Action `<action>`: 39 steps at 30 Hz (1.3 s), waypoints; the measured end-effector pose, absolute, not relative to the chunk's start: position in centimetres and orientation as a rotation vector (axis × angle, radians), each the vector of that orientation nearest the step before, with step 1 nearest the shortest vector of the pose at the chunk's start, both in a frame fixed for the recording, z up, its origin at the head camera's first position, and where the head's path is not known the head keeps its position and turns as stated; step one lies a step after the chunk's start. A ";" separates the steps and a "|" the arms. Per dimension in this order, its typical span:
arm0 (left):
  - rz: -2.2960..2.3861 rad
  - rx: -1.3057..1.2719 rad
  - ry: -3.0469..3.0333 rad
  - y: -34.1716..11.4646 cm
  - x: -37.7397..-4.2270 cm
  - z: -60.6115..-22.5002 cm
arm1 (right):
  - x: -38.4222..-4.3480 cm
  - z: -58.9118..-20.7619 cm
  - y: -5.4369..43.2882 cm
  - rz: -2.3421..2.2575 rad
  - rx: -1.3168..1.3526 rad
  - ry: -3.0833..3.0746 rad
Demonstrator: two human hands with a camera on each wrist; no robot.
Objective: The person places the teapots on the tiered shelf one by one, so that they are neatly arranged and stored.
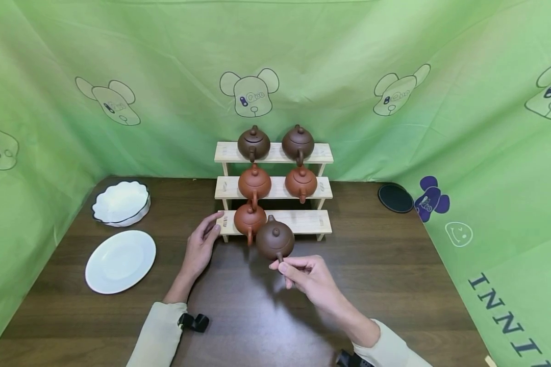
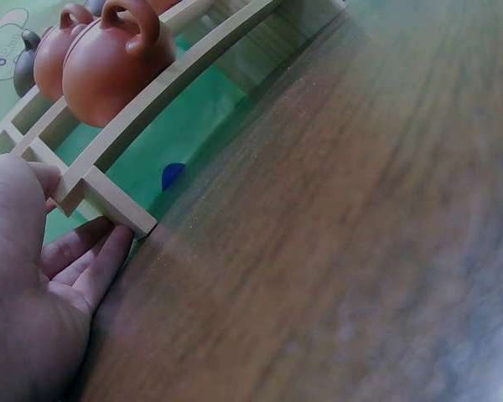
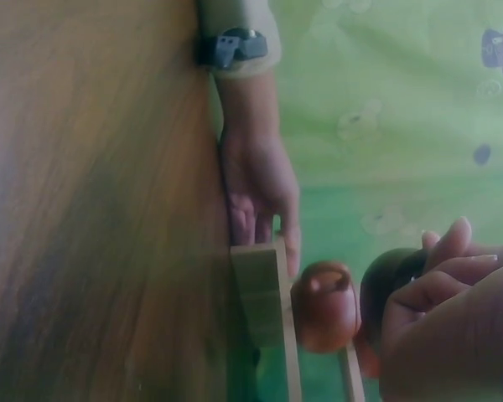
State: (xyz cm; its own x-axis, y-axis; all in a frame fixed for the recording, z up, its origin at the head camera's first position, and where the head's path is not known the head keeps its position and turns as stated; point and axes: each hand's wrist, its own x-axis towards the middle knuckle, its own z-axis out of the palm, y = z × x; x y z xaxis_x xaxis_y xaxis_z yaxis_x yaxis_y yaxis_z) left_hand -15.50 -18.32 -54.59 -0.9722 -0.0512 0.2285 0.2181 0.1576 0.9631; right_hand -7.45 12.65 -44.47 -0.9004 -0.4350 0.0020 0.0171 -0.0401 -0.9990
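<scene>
A dark brown teapot [image 1: 274, 241] is held up just in front of the lowest shelf by my right hand [image 1: 313, 281], its handle pinched between thumb and fingers. In the right wrist view that hand [image 3: 457, 322] partly covers the dark teapot [image 3: 387, 289]. My left hand [image 1: 201, 248] grips the left end of the three-tier wooden stand [image 1: 303, 222] at the bottom tier. Thumb on top and fingers by the leg show in the left wrist view. Beside the held teapot, a reddish-brown teapot [image 1: 249, 218] sits on the bottom tier.
Two reddish-brown teapots, left [image 1: 254, 182] and right [image 1: 301, 182], occupy the middle tier. Two dark brown ones, left [image 1: 253, 143] and right [image 1: 298, 142], stand on top. A scalloped bowl [image 1: 121, 201] and a white plate [image 1: 120, 262] lie left; a black oval coaster [image 1: 395, 198] lies right.
</scene>
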 end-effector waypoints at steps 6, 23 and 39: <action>-1.901 -0.178 -2.181 -18.3 -15.4 -54.8 | -7.4 -44.8 13.1 -2.054 -0.360 1.970; -1.919 -0.215 -2.155 -18.6 -15.9 -55.6 | -9.4 -46.7 14.6 -2.123 -0.067 2.045; -1.952 -0.134 -2.229 -19.3 -16.7 -57.2 | -11.2 -47.5 15.1 -2.151 0.014 2.105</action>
State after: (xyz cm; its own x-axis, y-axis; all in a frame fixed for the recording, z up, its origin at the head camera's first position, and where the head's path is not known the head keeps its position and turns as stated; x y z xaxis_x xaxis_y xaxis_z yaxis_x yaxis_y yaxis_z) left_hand -16.71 -19.30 -57.18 -0.9806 -0.0476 0.1900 0.1820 0.1365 0.9738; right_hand -11.24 15.12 -47.52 -0.9913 -0.0874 -0.0984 0.1003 -0.0171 -0.9948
